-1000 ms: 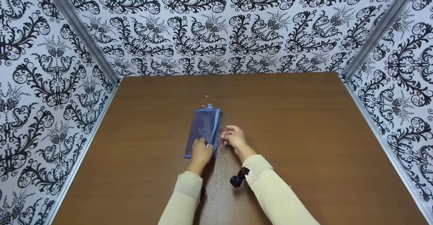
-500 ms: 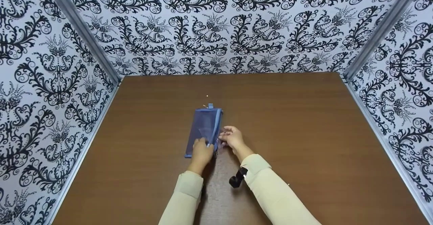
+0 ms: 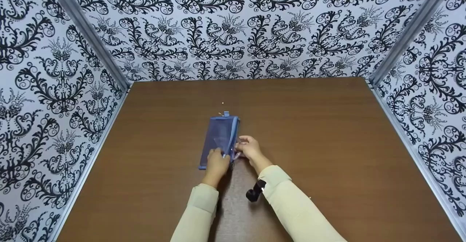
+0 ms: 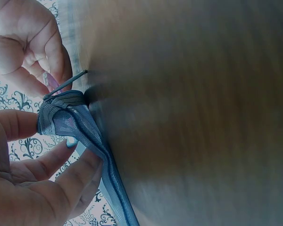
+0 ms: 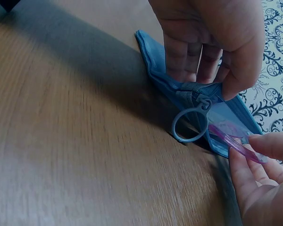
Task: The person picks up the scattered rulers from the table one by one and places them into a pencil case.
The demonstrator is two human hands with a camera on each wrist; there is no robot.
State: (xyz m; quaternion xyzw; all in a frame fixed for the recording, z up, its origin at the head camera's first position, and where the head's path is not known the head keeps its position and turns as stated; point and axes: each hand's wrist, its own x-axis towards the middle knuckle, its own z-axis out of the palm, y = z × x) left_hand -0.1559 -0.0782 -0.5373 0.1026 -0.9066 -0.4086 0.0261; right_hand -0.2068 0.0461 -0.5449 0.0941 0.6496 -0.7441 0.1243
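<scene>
A blue mesh zipper pouch (image 3: 218, 133) lies lengthwise on the table. My left hand (image 3: 217, 162) grips its near end, with thumb and fingers around the edge in the left wrist view. Beside the pouch's right, zippered side, my right hand (image 3: 251, 149) pinches a thin clear plastic piece with a pink edge (image 5: 238, 148). That piece reaches partly into the pouch's opening; its kind is hard to tell. A ring-shaped zipper pull (image 5: 175, 120) hangs from the near end of the zipper. Part of the plastic shows faintly through the mesh.
The brown wooden table (image 3: 309, 125) extends around the pouch. Patterned wall panels (image 3: 233, 31) stand at the back and both sides. A black device (image 3: 255, 191) is strapped at the right wrist. Tiny light specks lie beyond the pouch's far end.
My right hand has shifted slightly left toward the pouch, and less of the clear plastic piece shows outside the opening. The left hand keeps its hold on the near end.
</scene>
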